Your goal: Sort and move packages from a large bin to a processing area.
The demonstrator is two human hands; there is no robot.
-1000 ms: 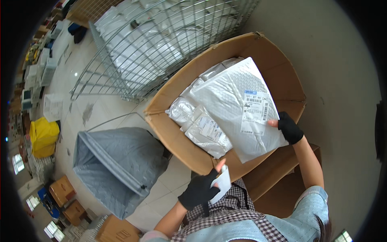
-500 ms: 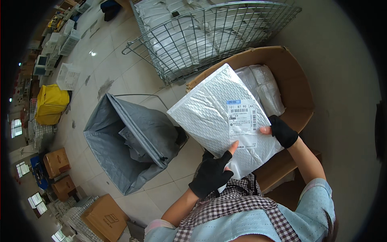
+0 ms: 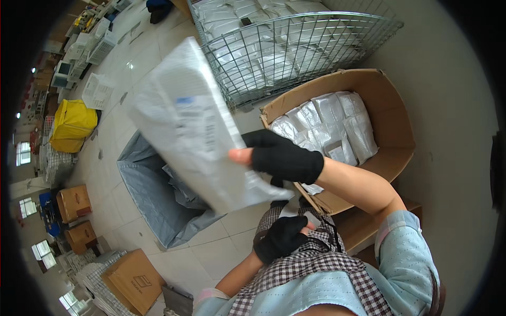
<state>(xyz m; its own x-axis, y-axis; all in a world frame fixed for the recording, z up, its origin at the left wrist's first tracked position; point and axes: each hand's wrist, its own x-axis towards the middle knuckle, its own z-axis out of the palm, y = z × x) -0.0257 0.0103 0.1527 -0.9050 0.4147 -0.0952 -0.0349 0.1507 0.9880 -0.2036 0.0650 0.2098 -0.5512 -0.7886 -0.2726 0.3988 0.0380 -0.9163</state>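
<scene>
A silvery bubble mailer (image 3: 174, 126) with a white label is blurred by motion, held up over the grey cloth bin (image 3: 158, 221). My right hand (image 3: 287, 160), in a black fingerless glove, pinches the mailer's right edge, thumb on top. Lower down, close to my checked apron, my left hand (image 3: 282, 239) is closed, in a matching glove. Small whitish pieces show beside its fingers, too little to name. Several wrapped silvery packets (image 3: 329, 124) lie in the open cardboard box (image 3: 392, 118) to the right.
Behind the cardboard box stands a wire cage (image 3: 295, 47) full of white packages. A plain wall (image 3: 448, 105) runs along the right. Off to the left are a yellow bag (image 3: 74, 126), a white crate (image 3: 96, 92) and a closed carton (image 3: 134, 279).
My right hand has carried the mailer left, from in front of the cardboard box to over the grey bin. My left hand has come off the mailer and closed near the apron.
</scene>
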